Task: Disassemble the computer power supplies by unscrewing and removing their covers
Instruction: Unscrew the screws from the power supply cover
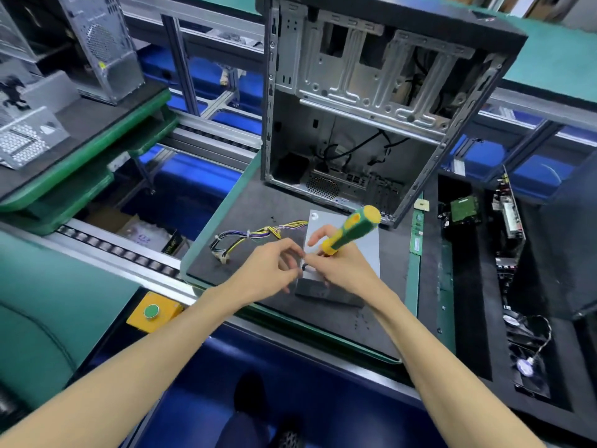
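Observation:
A grey metal power supply (358, 242) lies flat on the dark work mat (245, 218), its yellow and purple cable bundle (252, 236) trailing to the left. My right hand (342, 270) grips a green and yellow screwdriver (350, 229), handle tilted up to the right, tip down at the supply's near left corner. My left hand (274, 268) is at that same corner, fingers curled and pinching near the screwdriver tip; what it pinches is too small to make out.
An open, stripped computer case (371, 108) stands just behind the supply. A black tray (478, 286) on the right holds circuit boards and a fan. More cases sit on green pallets (84, 150) at left. A yellow box with a green button (151, 312) is on the conveyor rail.

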{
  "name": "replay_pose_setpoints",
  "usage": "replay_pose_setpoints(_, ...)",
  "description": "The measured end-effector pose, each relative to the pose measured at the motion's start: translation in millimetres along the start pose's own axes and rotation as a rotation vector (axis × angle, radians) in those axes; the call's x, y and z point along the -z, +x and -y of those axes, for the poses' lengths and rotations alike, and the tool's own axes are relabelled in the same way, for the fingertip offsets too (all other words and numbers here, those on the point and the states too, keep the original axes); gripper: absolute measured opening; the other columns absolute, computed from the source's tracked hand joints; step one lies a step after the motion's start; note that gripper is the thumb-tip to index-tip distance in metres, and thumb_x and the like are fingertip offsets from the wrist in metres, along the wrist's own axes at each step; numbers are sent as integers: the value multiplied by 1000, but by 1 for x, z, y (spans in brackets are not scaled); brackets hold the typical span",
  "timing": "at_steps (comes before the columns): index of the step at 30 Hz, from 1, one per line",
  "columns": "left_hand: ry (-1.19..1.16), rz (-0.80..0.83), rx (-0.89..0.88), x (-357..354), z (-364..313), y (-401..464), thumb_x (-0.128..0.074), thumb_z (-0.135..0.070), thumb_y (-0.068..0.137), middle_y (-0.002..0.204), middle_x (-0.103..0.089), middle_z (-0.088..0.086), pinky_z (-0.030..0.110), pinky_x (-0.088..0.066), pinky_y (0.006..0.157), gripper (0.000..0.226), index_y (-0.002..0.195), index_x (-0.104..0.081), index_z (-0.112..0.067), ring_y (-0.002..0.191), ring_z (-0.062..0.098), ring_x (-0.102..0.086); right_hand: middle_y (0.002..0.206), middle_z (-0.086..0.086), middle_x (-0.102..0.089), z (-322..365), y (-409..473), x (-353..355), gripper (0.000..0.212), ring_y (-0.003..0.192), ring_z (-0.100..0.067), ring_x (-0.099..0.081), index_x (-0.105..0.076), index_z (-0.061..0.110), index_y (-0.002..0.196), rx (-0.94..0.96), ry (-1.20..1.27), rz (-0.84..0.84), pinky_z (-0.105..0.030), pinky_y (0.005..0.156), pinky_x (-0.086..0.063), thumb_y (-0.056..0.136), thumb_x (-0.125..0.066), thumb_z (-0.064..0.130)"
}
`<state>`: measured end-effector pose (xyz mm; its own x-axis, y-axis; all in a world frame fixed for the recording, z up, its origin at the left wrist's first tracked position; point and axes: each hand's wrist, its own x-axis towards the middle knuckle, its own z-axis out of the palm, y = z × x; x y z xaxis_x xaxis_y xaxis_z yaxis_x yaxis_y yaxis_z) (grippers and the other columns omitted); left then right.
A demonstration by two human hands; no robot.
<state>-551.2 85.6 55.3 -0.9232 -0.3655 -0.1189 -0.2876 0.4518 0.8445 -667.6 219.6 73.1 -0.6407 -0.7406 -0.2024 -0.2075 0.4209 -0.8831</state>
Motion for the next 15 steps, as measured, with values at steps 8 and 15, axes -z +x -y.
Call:
replay_pose_setpoints(8, 79, -113, 32, -9, -4, 4, -72, -7, 81, 64, -71, -2, 21, -53, 65, 9, 82, -73, -15, 59, 8, -67, 64, 3, -64, -9, -9, 2, 15, 53, -11, -57, -63, 9, 83, 101, 109, 56, -25, 52, -52, 91, -73, 1)
replay_pose_setpoints(15, -63, -50, 109, 25, -15, 23, -76, -10, 81, 61, -72, 2, 26, -58, 64, 7, 75, -74, -11, 57, 17, -72, 67, -7, -64, -17, -2, 37, 15, 59, -19, -61, -65, 2, 80, 2, 659, -205, -28, 59, -57, 93, -66, -7)
